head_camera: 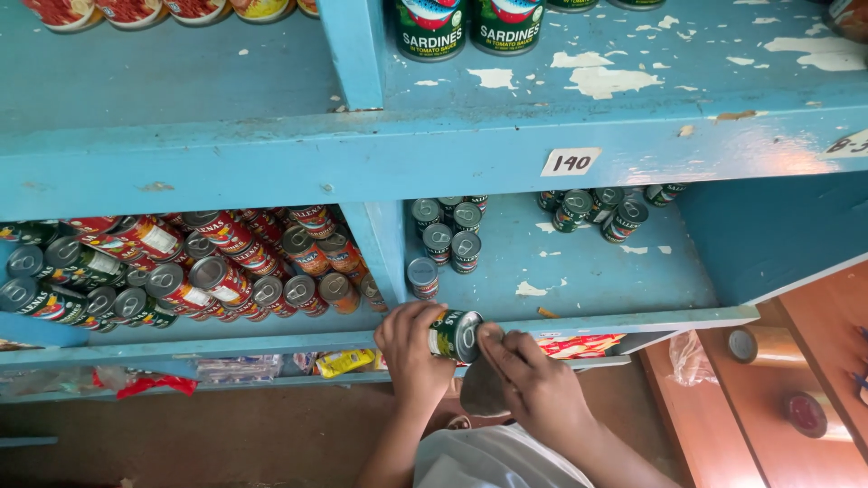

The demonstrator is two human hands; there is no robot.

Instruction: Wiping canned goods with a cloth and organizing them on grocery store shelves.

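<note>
Left hand (411, 348) grasps a green sardine tin (455, 335) at the blue shelf's front edge (633, 321); right hand (529, 380) presses a grey cloth (481, 390) to its lid. Wiping step, apparently; next needs tin rotated.

The shelf (579, 271) is painted light blue, with white chipped patches. Red labels are carried by the piled cans (217, 271); a green label by the held can (455, 334).

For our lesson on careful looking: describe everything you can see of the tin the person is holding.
The tin is a small round metal can with a green label and a silvery ring-pull lid, closed. It lies tilted on its side, lid facing up and right, before the blue shelf edge. The left hand grips its body; the right hand touches its lid.
</note>
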